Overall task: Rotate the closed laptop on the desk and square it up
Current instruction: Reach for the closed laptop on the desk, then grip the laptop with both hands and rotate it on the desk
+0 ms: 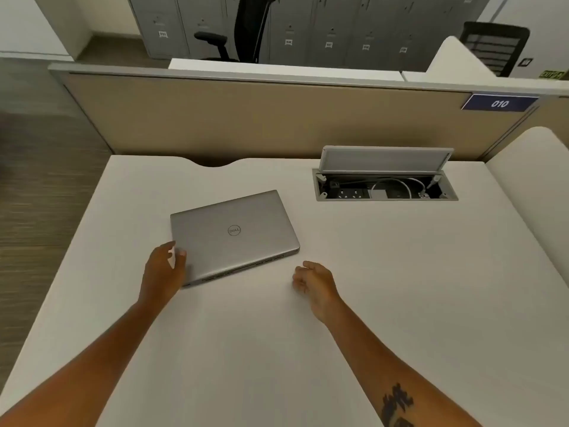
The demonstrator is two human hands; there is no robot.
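Note:
A closed silver laptop [235, 235] lies on the white desk [277, 334], left of centre. It is skewed, its right end turned toward the far side and its vented edge facing me. My left hand [164, 269] rests on the laptop's near-left corner, fingers over the lid and edge. My right hand [314, 282] hovers over the bare desk just right of and below the laptop's near-right corner, fingers loosely curled, holding nothing and not touching the laptop.
An open cable box [385, 186] with sockets and a white cable is sunk into the desk at the back right, its lid raised. A beige partition [261, 118] closes the far edge. The desk's left edge drops to the floor.

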